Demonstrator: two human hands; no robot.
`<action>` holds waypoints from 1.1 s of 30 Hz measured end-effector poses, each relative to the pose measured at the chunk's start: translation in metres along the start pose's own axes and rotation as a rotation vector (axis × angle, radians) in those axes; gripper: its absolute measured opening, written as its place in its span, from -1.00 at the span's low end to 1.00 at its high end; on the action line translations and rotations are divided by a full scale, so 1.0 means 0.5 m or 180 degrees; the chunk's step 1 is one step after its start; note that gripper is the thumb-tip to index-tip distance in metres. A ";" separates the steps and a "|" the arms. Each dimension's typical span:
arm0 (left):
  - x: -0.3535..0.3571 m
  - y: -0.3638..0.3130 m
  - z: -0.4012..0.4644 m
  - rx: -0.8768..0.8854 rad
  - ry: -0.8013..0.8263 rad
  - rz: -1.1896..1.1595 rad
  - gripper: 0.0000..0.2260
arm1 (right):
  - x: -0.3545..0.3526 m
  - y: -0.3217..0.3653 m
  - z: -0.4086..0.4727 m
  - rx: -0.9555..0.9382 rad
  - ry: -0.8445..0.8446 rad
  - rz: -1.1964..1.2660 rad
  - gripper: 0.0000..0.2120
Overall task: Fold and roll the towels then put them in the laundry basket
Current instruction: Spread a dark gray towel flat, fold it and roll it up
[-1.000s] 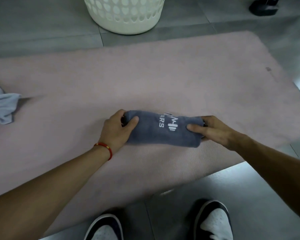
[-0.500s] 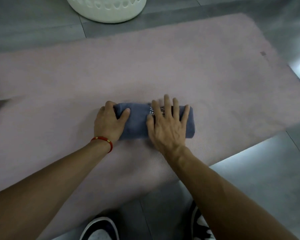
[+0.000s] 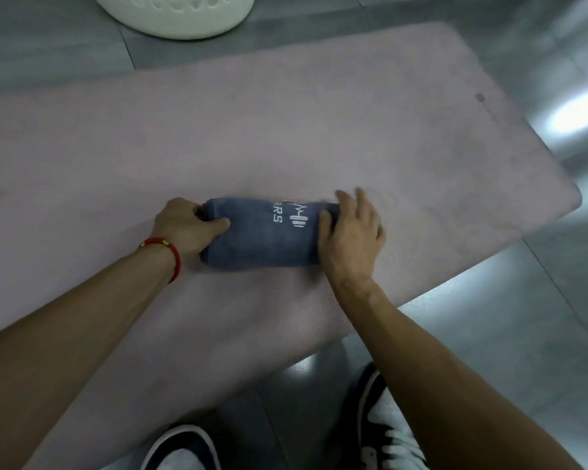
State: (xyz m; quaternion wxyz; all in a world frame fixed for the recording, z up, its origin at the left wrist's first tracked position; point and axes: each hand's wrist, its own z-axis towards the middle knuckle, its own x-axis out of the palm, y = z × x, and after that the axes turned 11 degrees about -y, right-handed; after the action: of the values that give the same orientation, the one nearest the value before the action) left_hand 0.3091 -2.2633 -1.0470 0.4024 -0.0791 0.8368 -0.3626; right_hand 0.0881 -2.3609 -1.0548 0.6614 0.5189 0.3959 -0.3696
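Roll secured, ready for transfer

Your right hand (image 3: pixel 352 232) has shifted to clasp the rolled grey terry towel's (image 3: pixel 262 239) 3 o'clock end; left hand (image 3: pixel 184 225) grips 9 o'clock; white perforated plastic laundry basket (image 3: pixel 177 18) waits at 12.

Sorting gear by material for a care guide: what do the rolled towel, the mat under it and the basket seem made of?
Rolled towel: grey-blue soft cloth, likely microfibre; matte nap, white printed logo.
Mat: pink, probably foam or rubber; matte, fine ribbed texture near its front edge.
Basket: cream moulded plastic, judging by its smooth sheen and oval holes.
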 end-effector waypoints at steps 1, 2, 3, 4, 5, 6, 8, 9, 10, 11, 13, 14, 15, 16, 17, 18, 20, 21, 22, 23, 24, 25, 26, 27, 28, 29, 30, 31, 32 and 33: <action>-0.002 -0.004 0.003 -0.0087 0.0041 0.0017 -0.82 | -0.012 -0.010 0.000 0.0369 0.0062 -0.0139 -0.48; -0.005 -0.007 0.008 -0.0195 0.0105 0.0007 -0.80 | -0.020 -0.016 -0.001 0.0630 0.0231 -0.0225 -0.42; -0.008 -0.010 0.012 -0.0301 0.0175 -0.0055 -0.73 | -0.025 -0.021 -0.003 0.0740 0.0407 -0.0251 -0.39; -0.012 -0.012 0.015 -0.0412 0.0231 -0.0150 -0.62 | -0.027 -0.023 -0.003 0.0774 0.0522 -0.0207 -0.39; -0.017 -0.015 0.015 -0.0480 0.0294 -0.0216 -0.49 | -0.029 -0.022 0.001 0.0819 0.0595 -0.0089 -0.41; -0.020 -0.013 0.019 -0.0518 0.0343 -0.0256 -0.35 | -0.032 -0.017 0.007 0.0937 0.0679 0.0065 -0.43; -0.024 -0.009 0.029 -0.0604 0.0423 -0.0252 -0.23 | -0.038 -0.009 0.024 0.1372 0.0939 0.0521 -0.45; -0.028 -0.012 0.030 -0.0661 0.0465 -0.0281 -0.25 | -0.044 -0.006 0.034 0.1598 0.1089 0.0835 -0.44; -0.032 -0.012 0.031 -0.0739 0.0495 -0.0355 -0.28 | -0.051 -0.004 0.044 0.1801 0.1240 0.1119 -0.41; -0.039 -0.018 0.025 -0.0818 0.0530 -0.0449 -0.29 | -0.059 -0.003 0.054 0.1942 0.1367 0.1333 -0.35; -0.049 -0.020 0.014 -0.0980 0.0611 -0.0693 -0.29 | -0.069 -0.008 0.077 0.2078 0.1560 0.1577 -0.25; -0.053 -0.019 0.006 -0.1061 0.0662 -0.0850 -0.35 | -0.073 -0.013 0.091 0.2118 0.1633 0.1706 -0.28; -0.053 -0.019 -0.003 -0.1151 0.0713 -0.1013 -0.45 | -0.079 -0.015 0.107 0.2148 0.1718 0.1843 -0.34; -0.051 -0.020 -0.008 -0.1226 0.0743 -0.1187 -0.56 | -0.087 -0.016 0.123 0.2163 0.1812 0.1996 -0.42; -0.047 -0.021 -0.013 -0.1257 0.0775 -0.1340 -0.63 | -0.096 -0.016 0.140 0.2149 0.1901 0.2122 -0.47; -0.043 -0.027 -0.019 -0.1245 0.0830 -0.1449 -0.67 | -0.104 -0.016 0.158 0.2111 0.1969 0.2233 -0.51; -0.035 -0.040 -0.020 -0.1199 0.0899 -0.1659 -0.69 | -0.124 -0.013 0.197 0.1935 0.2118 0.2430 -0.55; -0.032 -0.052 -0.020 -0.1205 0.0952 -0.1782 -0.66 | -0.134 -0.011 0.217 0.1841 0.2195 0.2498 -0.54; -0.031 -0.066 -0.019 -0.1230 0.1034 -0.1902 -0.63 | -0.145 -0.007 0.239 0.1739 0.2269 0.2530 -0.52; -0.030 -0.082 -0.018 -0.1253 0.1150 -0.2010 -0.62 | -0.154 -0.003 0.266 0.1628 0.2321 0.2531 -0.49; -0.031 -0.102 -0.018 -0.1267 0.1289 -0.2088 -0.64 | -0.165 0.003 0.294 0.1511 0.2382 0.2527 -0.47; -0.034 -0.124 -0.018 -0.1290 0.1440 -0.2157 -0.67 | -0.179 0.010 0.328 0.1385 0.2435 0.2482 -0.46; -0.038 -0.146 -0.016 -0.1308 0.1562 -0.2227 -0.67 | -0.195 0.019 0.365 0.1243 0.2469 0.2408 -0.47; -0.044 -0.172 -0.013 -0.1293 0.1686 -0.2273 -0.64 | -0.215 0.029 0.405 0.1081 0.2496 0.2320 -0.50; -0.051 -0.199 -0.008 -0.1215 0.1799 -0.2286 -0.59 | -0.236 0.042 0.447 0.0924 0.2525 0.2242 -0.53; -0.058 -0.231 -0.003 -0.1077 0.1913 -0.2264 -0.51 | -0.259 0.055 0.490 0.0777 0.2552 0.2186 -0.56; -0.064 -0.265 0.003 -0.0908 0.1982 -0.2197 -0.43 | -0.283 0.068 0.531 0.0664 0.2558 0.2166 -0.58; -0.070 -0.302 0.009 -0.0758 0.1981 -0.2119 -0.39 | -0.305 0.079 0.571 0.0605 0.2543 0.2178 -0.59; -0.075 -0.342 0.013 -0.0627 0.1881 -0.2047 -0.42 | -0.327 0.088 0.606 0.0589 0.2521 0.2208 -0.59; -0.080 -0.381 0.017 -0.0515 0.1738 -0.1981 -0.48 | -0.346 0.091 0.637 0.0608 0.2469 0.2248 -0.58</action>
State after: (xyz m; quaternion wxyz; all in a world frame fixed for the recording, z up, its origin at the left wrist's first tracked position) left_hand 0.3111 -2.3891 -0.8980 0.0296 -0.2604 0.8747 -0.4076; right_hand 0.1019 -2.6504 -0.8328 0.5004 0.7770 0.3772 0.0602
